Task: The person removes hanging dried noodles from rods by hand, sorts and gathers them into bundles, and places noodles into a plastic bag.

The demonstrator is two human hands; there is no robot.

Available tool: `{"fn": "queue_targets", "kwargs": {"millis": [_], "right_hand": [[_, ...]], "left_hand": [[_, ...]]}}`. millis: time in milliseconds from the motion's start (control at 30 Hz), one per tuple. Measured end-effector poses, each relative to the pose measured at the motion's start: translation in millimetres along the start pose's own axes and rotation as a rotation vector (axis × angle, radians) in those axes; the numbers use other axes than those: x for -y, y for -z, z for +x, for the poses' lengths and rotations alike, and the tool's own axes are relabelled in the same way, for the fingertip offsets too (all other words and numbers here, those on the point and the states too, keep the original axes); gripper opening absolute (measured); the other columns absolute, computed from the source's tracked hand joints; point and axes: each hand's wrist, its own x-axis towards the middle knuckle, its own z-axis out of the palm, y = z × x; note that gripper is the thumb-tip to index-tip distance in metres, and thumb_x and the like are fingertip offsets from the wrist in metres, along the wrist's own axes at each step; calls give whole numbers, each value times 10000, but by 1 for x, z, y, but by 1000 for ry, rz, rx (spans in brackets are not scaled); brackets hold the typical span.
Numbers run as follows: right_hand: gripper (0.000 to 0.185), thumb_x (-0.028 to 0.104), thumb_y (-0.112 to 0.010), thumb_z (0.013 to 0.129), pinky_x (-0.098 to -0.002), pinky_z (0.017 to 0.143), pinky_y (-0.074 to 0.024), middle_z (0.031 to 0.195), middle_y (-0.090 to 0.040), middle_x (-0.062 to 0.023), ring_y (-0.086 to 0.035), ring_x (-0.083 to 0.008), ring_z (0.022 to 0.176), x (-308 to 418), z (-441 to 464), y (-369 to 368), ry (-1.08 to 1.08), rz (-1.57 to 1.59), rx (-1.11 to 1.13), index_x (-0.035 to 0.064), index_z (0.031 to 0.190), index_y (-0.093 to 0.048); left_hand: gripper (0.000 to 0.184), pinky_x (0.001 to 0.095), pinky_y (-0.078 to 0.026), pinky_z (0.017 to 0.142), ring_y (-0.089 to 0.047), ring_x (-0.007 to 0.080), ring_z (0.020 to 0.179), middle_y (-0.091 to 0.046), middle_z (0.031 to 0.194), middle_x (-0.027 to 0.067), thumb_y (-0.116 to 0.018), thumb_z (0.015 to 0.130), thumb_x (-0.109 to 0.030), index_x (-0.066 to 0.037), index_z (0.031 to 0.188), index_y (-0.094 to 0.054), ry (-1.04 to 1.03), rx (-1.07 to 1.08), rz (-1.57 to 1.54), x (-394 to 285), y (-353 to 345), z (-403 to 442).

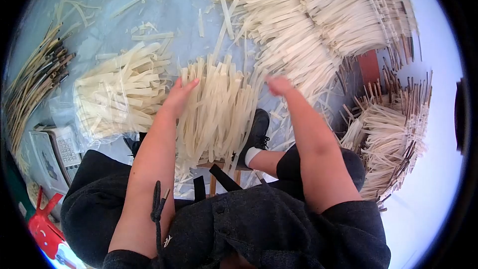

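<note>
In front of me lies a thick bundle of long, pale, flat noodle-like strips, its near end over a small wooden stool between my legs. My left hand rests against the bundle's left edge, thumb stretched out and apart from the finger. To the right of the bundle, my right hand is raised near loose strips and smeared by motion. Its fingers look curled, but whether they hold anything I cannot make out.
A plastic-wrapped strip bundle lies left, beside brown sticks and a digital scale. Rows of strips on sticks spread across the upper right. Another stick-hung stack stands right. A red rabbit-shaped object is lower left.
</note>
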Motion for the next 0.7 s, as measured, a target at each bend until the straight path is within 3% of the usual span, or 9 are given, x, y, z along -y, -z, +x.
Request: {"fn": "queue_targets", "kwargs": {"millis": [67,167,233,300,400,467,533,600,700], "right_hand": [[788,654,-448,872,-370,654,-532,1060,-645,-222,-678,-263,851,33,-65,-45,24,173,285,-53,1202,-561],[808,651,-442,877,-418,954,-446,1182,-591,-290,-585,-391,1114,83,-69,-112,324,162,-18,-55,1266,-497],[856,665,-441,872,-399,950,-450,1212,-564,-307,-584,-381,1122,113,-58,-131,397,134,-65,-75,1303,-450],[724,598,-403,906,-433,1068,-341,1320,-510,-279,-479,-401,1250,149,-72,-122,396,262,-46,-14,1260,-559],[760,606,-393,909,-439,1019,-388,1283,-535,-286,-495,-407,1229,172,-75,-85,362,-118,55,-55,1251,-547],[695,588,-375,916,-431,1014,-399,1248,-572,-250,-524,-407,1188,179,-66,-62,343,-430,-125,-8,1179,-618],[532,464,-489,901,-425,988,-429,1206,-603,-215,-555,-394,1138,206,-87,-25,356,-421,-244,17,1157,-624],[389,243,-564,853,-425,930,-477,1161,-610,-219,-591,-339,1094,206,-34,-31,728,-134,-528,28,1173,-615],[387,135,-574,812,-463,900,-486,1104,-628,-207,-599,-356,1063,216,-6,-32,857,-173,-750,19,1180,-601]], "left_hand": [[764,392,-382,1022,-494,245,1220,-500,1360,113,-733,819,-359,-52,1417,-370,-14,10,-32,0,-2,2],[741,389,-420,987,-528,246,1178,-524,1324,119,-756,808,-297,-39,1397,-387,-138,-13,173,5,-7,2],[733,380,-453,952,-550,243,1144,-549,1284,130,-765,802,-243,-28,1389,-383,-114,-162,88,-4,-13,-7],[734,377,-461,941,-549,236,1143,-554,1274,130,-763,803,-233,-28,1391,-375,-55,-159,-59,-21,-6,-15],[739,370,-466,932,-551,227,1137,-558,1263,128,-762,804,-212,-29,1396,-360,-100,-196,-167,-15,3,-1],[744,367,-464,933,-554,223,1132,-557,1262,126,-763,802,-202,-30,1399,-353,-190,-251,-148,-8,1,3],[746,355,-455,940,-556,223,1127,-556,1267,126,-769,797,-203,-24,1396,-361,-213,-276,-141,-6,-5,0],[746,350,-450,943,-555,223,1129,-555,1271,126,-770,794,-199,-20,1395,-367,-213,-290,-125,0,0,7],[754,346,-439,955,-548,225,1142,-547,1288,130,-774,786,-205,-18,1397,-373,-222,-295,-111,2,5,11]]}}
